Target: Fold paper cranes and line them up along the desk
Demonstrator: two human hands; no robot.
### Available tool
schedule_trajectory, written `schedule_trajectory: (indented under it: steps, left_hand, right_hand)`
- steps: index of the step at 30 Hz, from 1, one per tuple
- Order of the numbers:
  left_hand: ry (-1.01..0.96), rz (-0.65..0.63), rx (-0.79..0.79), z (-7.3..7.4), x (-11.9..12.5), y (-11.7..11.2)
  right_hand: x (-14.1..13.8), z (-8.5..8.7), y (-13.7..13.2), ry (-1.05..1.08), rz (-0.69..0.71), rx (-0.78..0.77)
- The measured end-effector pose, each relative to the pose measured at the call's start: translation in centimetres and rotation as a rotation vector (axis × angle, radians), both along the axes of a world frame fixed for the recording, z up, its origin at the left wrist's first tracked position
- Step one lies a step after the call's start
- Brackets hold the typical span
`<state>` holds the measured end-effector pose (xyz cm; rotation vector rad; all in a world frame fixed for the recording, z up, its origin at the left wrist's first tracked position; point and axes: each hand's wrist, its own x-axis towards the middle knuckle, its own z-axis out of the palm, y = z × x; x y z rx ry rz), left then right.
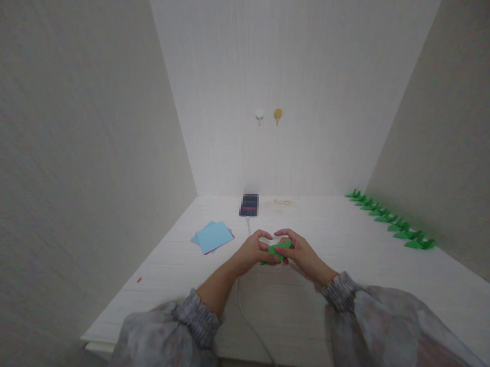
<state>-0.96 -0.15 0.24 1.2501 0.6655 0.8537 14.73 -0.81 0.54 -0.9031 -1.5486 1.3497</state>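
A piece of folded green paper (280, 251) is held between both hands above the middle of the white table. My left hand (255, 249) pinches its left side, thumb in front and fingers partly hidden behind. On the right side, my right hand (297, 250) grips the same paper with its thumb on the near face and its index finger raised. Part of the paper is covered by the fingers, so its full shape cannot be made out. A bit of green also shows below the left fingers.
Several green folded paper figures (402, 229) stand in a row along the right wall. Left of the hands lies a stack of light blue paper sheets (214, 237). A phone (249, 205) with a white cable (248, 321) sits at the back. Two hooks (278, 114) are on the back wall.
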Motion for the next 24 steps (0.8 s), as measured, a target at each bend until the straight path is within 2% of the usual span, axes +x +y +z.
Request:
schedule_trajectory:
  steps: [5, 15, 24]
  left_hand:
    - [-0.04, -0.069, -0.007, 0.24, -0.11, -0.34]
    - [-0.101, -0.099, -0.028, 0.88, -0.21, -0.87]
    - [-0.156, -0.142, -0.032, 0.88, -0.41, -0.92]
  right_hand:
    - [0.05, 0.21, -0.04, 0.042, 0.016, -0.007]
    - [0.07, 0.85, -0.44, 0.102, 0.042, -0.05]
    - [0.51, 0.33, 0.06, 0.152, 0.009, -0.024]
